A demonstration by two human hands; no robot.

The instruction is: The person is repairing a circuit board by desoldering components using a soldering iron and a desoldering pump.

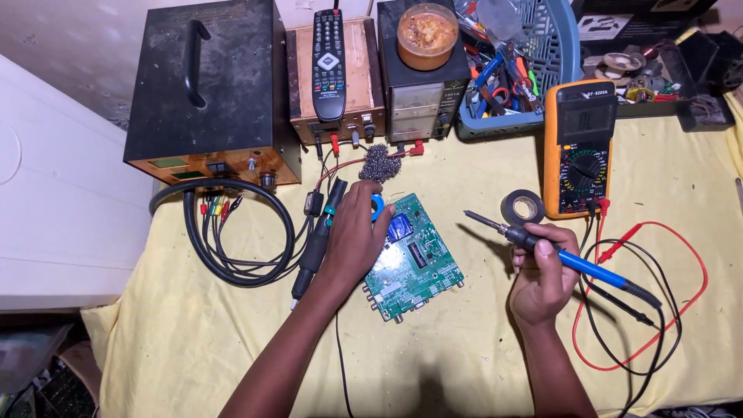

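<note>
Green circuit board (pixel 412 259) lies on the yellow-clothed bench (pixel 480 348), the left hand (pixel 354 236) pressing its top edge, fingers curled. The right hand (pixel 542 275) has its fingers pinched around a blue soldering iron (pixel 569 259), tip raised between board and black tape roll (pixel 522 207). A slip could likely scorch the cloth or tape.

The circuit board (pixel 412 258) was green, the soldering iron (pixel 569 260) blue-handled, the multimeter (pixel 579 149) orange — all on a yellow-clothed surface (pixel 480 348), with red and black leads (pixel 681 310).
</note>
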